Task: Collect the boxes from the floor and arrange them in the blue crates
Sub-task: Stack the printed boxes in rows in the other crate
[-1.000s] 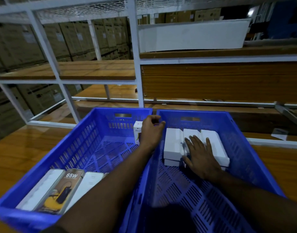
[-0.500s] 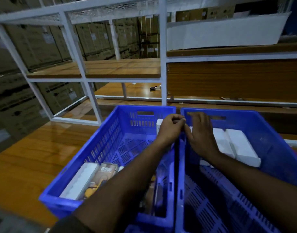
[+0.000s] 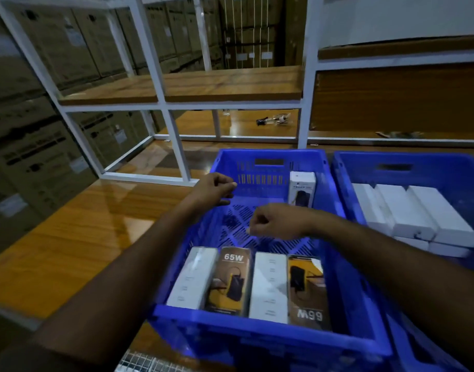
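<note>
Overhead, both hands, left (image 3: 213,190) and right (image 3: 277,222), loosely curled and holding nothing above the left blue crate (image 3: 257,336).

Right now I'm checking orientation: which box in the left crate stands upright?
The white box at the left crate's far right corner; the four near boxes lie flat.
</note>
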Motion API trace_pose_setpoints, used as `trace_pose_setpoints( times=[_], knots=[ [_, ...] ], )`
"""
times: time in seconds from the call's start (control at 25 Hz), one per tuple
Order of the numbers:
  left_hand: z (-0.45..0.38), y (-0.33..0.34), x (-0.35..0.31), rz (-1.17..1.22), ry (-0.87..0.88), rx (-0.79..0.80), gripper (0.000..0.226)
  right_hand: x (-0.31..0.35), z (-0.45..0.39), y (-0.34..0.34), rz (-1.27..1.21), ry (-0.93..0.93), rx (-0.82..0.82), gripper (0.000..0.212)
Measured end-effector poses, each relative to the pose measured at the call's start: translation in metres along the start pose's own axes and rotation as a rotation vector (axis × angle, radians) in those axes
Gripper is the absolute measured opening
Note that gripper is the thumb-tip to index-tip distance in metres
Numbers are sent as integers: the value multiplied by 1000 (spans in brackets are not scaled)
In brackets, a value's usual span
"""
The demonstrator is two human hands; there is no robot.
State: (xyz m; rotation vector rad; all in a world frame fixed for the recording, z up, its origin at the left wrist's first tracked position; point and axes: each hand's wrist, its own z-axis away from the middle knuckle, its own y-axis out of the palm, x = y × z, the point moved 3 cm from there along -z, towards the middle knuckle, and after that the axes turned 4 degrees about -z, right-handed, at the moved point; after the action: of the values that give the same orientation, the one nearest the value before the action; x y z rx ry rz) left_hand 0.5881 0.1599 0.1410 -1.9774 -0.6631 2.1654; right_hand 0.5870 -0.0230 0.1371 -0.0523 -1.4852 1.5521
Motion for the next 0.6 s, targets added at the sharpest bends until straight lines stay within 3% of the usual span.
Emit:
trace_pose_setpoints(
  times=[0.08, 0.16, 0.28, 0.4, 0.6],
  knots=[
    [2, -4, 6, 29, 42, -16, 19, 11, -11, 14, -53, 31, 180, 46],
    [3, 1, 8, 15, 87, -33, 13, 17, -20, 25, -94, 84, 262, 39],
    [8, 11, 9, -2, 153, -50, 11, 19, -25, 40, -141, 125, 368, 50],
    [9, 7, 13, -5, 231, -113, 8, 23, -30, 47, -153, 120, 373, 35],
    [9, 2, 16, -65, 275, -141, 5, 29, -35, 48, -327, 65, 294, 32]
  ],
)
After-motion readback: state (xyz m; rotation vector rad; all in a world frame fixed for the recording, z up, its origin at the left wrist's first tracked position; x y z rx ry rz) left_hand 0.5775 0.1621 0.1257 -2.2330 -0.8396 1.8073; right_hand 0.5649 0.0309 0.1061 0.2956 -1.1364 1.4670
